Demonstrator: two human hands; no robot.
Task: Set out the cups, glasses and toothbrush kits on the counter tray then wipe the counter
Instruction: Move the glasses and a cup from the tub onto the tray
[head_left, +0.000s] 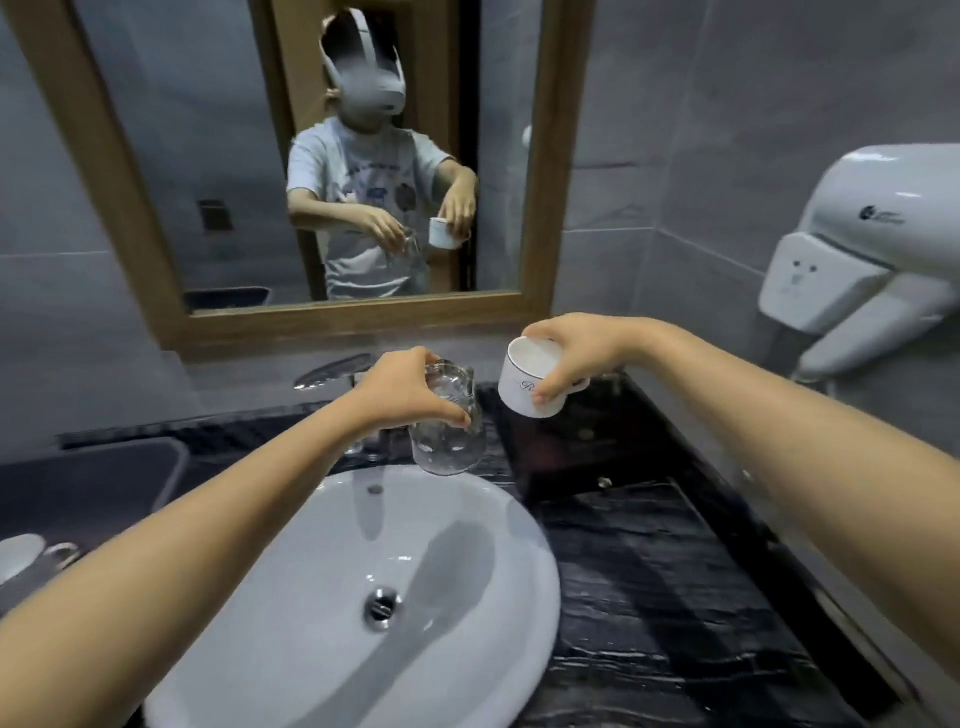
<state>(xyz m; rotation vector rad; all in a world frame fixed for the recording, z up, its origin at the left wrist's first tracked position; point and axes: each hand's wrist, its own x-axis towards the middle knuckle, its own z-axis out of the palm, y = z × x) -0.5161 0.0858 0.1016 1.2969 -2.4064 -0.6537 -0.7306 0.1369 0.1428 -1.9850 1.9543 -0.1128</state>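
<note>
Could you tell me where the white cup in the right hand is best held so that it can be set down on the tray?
Grip the white cup around its side wall from above, as the right hand does now, thumb on the near side and fingers over the far side. The cup is tilted, mouth up and to the left, and its handle is mostly hidden under the hand. A wall grip probably leaves the base free to land on the dark tray.
</note>
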